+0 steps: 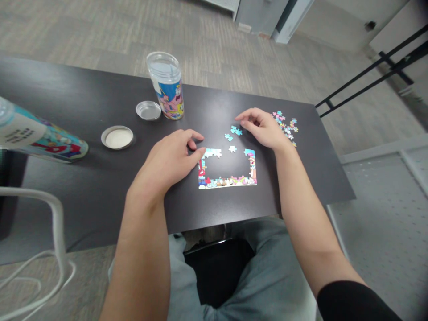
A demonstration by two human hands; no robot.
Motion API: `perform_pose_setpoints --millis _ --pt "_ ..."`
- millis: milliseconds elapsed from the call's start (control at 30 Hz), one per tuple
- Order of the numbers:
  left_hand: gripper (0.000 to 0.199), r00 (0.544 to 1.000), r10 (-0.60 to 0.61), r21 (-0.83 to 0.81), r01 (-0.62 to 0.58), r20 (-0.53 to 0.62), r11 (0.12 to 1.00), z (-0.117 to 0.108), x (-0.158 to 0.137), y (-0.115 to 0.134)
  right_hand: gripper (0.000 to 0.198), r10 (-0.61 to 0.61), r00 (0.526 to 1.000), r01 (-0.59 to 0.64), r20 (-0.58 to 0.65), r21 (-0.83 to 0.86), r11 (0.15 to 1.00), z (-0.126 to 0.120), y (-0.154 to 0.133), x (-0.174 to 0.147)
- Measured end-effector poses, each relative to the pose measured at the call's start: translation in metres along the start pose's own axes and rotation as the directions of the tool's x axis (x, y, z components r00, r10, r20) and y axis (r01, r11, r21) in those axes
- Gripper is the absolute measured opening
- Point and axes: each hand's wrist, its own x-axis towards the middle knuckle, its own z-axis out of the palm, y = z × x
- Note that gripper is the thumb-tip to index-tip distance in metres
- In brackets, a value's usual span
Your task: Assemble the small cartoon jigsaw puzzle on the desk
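Note:
A partly joined jigsaw puzzle border lies on the dark table, with a gap along its top edge. My left hand rests at its upper left corner, thumb tip at the edge pieces, fingers apart and holding nothing visible. My right hand hovers just beyond the gap, index finger stretched out and thumb apart from it; no piece shows between them. Close to its fingertips are blue puzzle pieces and another blue piece. A pale single piece sits in the gap area.
Beyond my right wrist is a pile of loose pieces. A clear-topped cartoon canister stands at the back, beside a metal lid. Further left are a white-lined lid and a second canister. A white tube rises at lower left.

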Motion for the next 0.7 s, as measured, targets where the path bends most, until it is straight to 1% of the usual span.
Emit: perform_pose_setpoints --millis 100,167,233,333,467,567,633,700 --pt "0.038 1.0 -0.001 0.0 0.001 -0.006 1.0 0.0 0.0 0.0 0.064 0.067 0.996 -0.07 0.051 0.055 0.996 -0.007 0.0 -0.002" --pt "0.037 1.0 -0.004 0.003 0.004 -0.009 1.0 0.0 0.0 0.001 0.067 0.057 0.994 -0.06 0.098 0.036 0.998 -0.011 0.003 -0.004" --pt "0.037 1.0 -0.006 0.006 0.006 -0.009 1.0 0.0 0.0 0.001 0.064 0.033 0.993 -0.034 0.114 0.009 0.999 -0.014 0.006 -0.005" --pt "0.037 1.0 -0.003 0.013 0.003 -0.004 1.0 0.0 0.0 0.003 0.057 0.034 0.993 -0.03 0.112 -0.031 0.999 -0.016 0.008 -0.006" --pt "0.036 1.0 -0.012 0.019 0.012 -0.004 1.0 -0.001 -0.001 0.004 0.051 0.028 0.996 -0.023 0.087 -0.057 0.998 -0.012 0.001 -0.008" --pt "0.037 1.0 -0.024 0.027 0.024 0.0 0.999 -0.002 0.0 0.005 0.043 -0.041 0.995 0.044 0.094 -0.039 0.998 -0.006 -0.01 -0.008" --pt "0.038 1.0 -0.024 0.033 0.024 0.006 0.999 -0.002 0.0 0.005 0.04 -0.102 0.987 0.11 0.126 -0.058 0.992 -0.001 -0.017 -0.007" --pt "0.039 1.0 -0.022 0.036 0.022 0.011 0.999 -0.002 0.0 0.006 0.038 -0.135 0.978 0.149 0.16 -0.082 0.985 0.003 -0.023 -0.007"
